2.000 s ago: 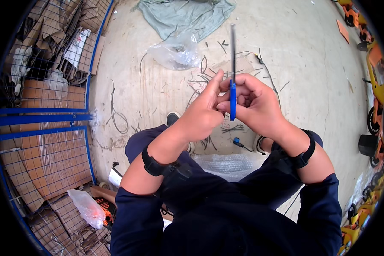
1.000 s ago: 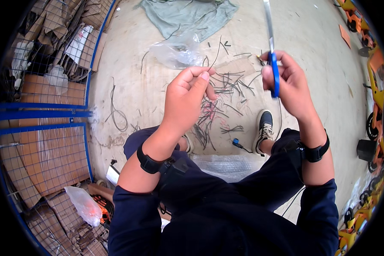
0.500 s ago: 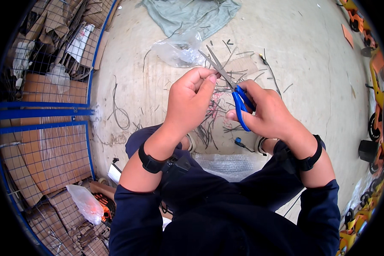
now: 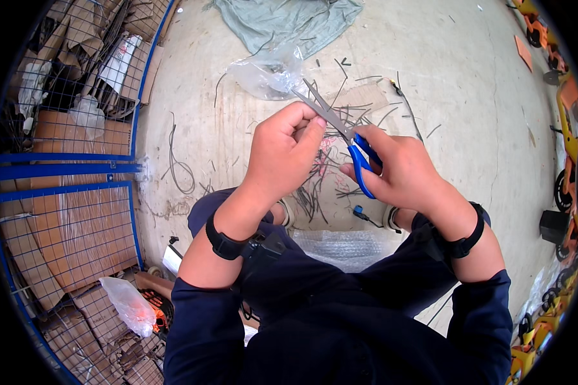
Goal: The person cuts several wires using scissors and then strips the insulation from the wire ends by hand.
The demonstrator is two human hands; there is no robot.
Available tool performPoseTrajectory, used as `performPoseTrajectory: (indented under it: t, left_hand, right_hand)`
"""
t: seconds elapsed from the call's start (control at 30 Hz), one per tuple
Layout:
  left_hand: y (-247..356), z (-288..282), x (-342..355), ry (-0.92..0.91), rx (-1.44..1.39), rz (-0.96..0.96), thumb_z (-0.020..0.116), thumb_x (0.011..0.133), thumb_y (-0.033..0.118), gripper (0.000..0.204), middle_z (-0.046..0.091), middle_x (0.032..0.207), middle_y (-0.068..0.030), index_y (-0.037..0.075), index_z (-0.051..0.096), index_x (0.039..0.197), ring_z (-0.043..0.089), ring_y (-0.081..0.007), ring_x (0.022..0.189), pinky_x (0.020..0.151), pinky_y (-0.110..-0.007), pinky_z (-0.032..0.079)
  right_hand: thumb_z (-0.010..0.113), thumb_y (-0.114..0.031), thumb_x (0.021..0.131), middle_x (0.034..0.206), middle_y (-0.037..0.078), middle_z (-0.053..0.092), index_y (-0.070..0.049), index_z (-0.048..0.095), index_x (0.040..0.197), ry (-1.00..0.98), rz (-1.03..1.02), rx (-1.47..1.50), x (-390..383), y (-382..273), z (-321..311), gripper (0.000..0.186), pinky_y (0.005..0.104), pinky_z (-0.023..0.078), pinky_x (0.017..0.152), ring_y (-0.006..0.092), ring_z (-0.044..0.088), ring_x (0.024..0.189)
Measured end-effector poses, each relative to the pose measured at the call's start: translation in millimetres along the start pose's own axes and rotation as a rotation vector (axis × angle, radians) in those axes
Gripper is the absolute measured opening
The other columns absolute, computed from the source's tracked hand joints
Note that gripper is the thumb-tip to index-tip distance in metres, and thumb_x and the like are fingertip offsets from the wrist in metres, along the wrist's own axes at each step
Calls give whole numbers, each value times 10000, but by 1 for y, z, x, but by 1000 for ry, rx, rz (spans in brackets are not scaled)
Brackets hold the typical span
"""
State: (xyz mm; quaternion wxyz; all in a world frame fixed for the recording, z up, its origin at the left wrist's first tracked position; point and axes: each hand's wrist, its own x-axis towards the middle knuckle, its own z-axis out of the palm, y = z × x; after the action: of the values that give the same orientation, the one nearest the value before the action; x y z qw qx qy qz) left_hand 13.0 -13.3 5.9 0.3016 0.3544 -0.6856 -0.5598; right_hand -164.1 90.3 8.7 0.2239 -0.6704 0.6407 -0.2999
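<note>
Blue-handled scissors are gripped in my right hand, with fingers and thumb at the handle loops. The blades point up and left and stand a little apart. My left hand is closed in a pinch right beside the blades, thumb against the forefinger. Whatever it pinches is hidden or too small to name. Beneath both hands, many short dark strips like cut wire or cable lie scattered on the floor, with some thin pink strands among them.
Clear plastic film and a grey-green cloth lie ahead. A blue mesh cage of cardboard stands left. A coiled dark wire is near it. Bubble wrap lies between my legs. Orange and yellow wheeled items line the right.
The scissors have dipped slightly, their tips now nearer to me and a little further left. My left hand is almost unmoved. Some dark strips beyond the blades show in different places.
</note>
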Motion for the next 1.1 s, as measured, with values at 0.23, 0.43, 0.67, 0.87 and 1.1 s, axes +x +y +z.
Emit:
performPoseTrajectory:
  t: [0.23,0.43,0.67,0.87,1.1]
  left_hand:
    - [9,-3,-6,-29,40,-42,572,948,36,91,506,698,77,-8,650,961,390,2,621,543,-192,308]
    - [11,-5,-7,-39,107,38,567,951,29,97,494,689,74,-20,651,947,378,2,615,531,-198,292]
    - [6,-10,-7,-57,193,145,569,951,16,106,550,752,38,-38,652,986,456,-22,680,586,-194,369]
    - [3,-12,-6,-67,214,211,575,949,21,102,581,773,11,-39,651,981,483,-40,709,621,-200,398]
    - [5,-14,-6,-70,221,247,577,948,28,100,585,766,0,-30,656,967,479,-45,696,612,-206,397]
  right_hand:
    - [697,-322,820,527,139,569,-51,583,919,-38,8,-35,-1,-2,0,310,435,462,482,362,605,523]
    - [697,-311,822,514,136,558,-42,571,896,-33,-8,-17,-3,-4,1,306,427,454,472,362,592,500]
    - [697,-325,846,520,136,555,-25,574,886,-102,20,94,-3,-10,-5,326,403,452,481,354,592,506]
    - [727,-299,845,519,118,540,-11,604,893,-153,105,343,-5,-10,-6,317,343,406,460,260,540,446]
    - [713,-267,869,517,45,502,-10,607,891,-245,188,541,-5,-6,-5,279,281,355,464,109,418,464]
